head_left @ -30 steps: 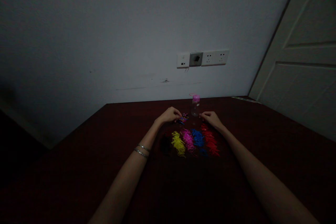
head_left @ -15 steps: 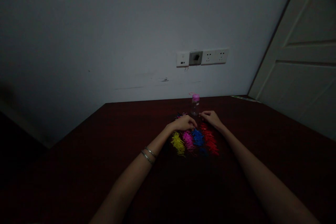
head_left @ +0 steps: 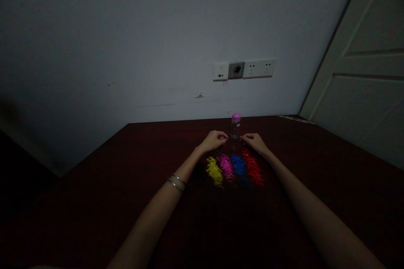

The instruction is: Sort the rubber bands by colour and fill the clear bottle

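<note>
My left hand [head_left: 215, 140] is closed in a pinch just left of a small clear bottle [head_left: 235, 129] with a pink cap. Whatever its fingertips hold is too small to make out. On the bottle's other side, my right hand [head_left: 255, 143] has thumb and fingers pressed together close to its base; I cannot make out anything in them. In front of the hands lie piles of thin, stringy pieces: yellow [head_left: 215, 172], pink [head_left: 226, 167], blue [head_left: 239, 164] and red [head_left: 253, 170]. The spot behind my left hand is hidden.
The dark reddish table [head_left: 151, 143] meets a pale wall [head_left: 151, 42] at the back. A row of sockets and switches [head_left: 257, 68] is on the wall. At the right stands a pale panelled door [head_left: 362, 88]. A flat strip [head_left: 296, 119] lies along the far right table edge.
My left hand has moved back and to the left, from over the blue pile to behind the pink one. The mixed-colour pieces behind it are now covered. My right hand stays almost still.
</note>
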{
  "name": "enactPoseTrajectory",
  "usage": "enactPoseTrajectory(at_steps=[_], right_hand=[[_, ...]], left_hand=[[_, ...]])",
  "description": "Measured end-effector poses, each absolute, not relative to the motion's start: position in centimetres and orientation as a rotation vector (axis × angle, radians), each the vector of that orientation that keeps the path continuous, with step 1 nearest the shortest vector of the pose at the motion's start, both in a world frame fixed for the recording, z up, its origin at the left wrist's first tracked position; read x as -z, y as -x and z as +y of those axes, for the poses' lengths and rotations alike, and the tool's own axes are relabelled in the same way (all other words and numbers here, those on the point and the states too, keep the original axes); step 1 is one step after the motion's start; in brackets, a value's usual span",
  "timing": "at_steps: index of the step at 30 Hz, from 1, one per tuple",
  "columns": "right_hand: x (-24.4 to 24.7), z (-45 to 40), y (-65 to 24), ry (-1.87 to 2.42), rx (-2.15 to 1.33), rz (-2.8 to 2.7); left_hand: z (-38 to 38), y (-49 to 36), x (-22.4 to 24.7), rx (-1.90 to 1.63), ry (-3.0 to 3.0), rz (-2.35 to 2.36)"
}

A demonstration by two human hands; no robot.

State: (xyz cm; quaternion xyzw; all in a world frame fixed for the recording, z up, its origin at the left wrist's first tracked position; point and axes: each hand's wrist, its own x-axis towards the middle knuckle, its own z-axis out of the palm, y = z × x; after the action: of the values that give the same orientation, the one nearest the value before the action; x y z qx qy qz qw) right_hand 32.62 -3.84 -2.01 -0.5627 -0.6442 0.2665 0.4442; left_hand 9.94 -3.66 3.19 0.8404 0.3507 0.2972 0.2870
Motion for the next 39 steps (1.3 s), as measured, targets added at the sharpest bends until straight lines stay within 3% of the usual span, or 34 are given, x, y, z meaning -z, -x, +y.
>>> enactPoseTrajectory(at_steps=[13, 25, 39], right_hand=[[0.5, -4.1, -30.9, 1.334, -0.792, -1.634], [-1.3, -5.0, -25.5, 1.447, -0.48, -2.177], [-0.5, -5.7, -24.6, 1.393, -0.421, -2.169]], left_hand=[[2.0, -1.2, 0.4, -1.216, -1.712, 1.43], [1.5, -0.7, 0.9, -1.233, -1.614, 1.422], [1.8, -0.6, 1.2, -1.279, -1.633, 1.437]])
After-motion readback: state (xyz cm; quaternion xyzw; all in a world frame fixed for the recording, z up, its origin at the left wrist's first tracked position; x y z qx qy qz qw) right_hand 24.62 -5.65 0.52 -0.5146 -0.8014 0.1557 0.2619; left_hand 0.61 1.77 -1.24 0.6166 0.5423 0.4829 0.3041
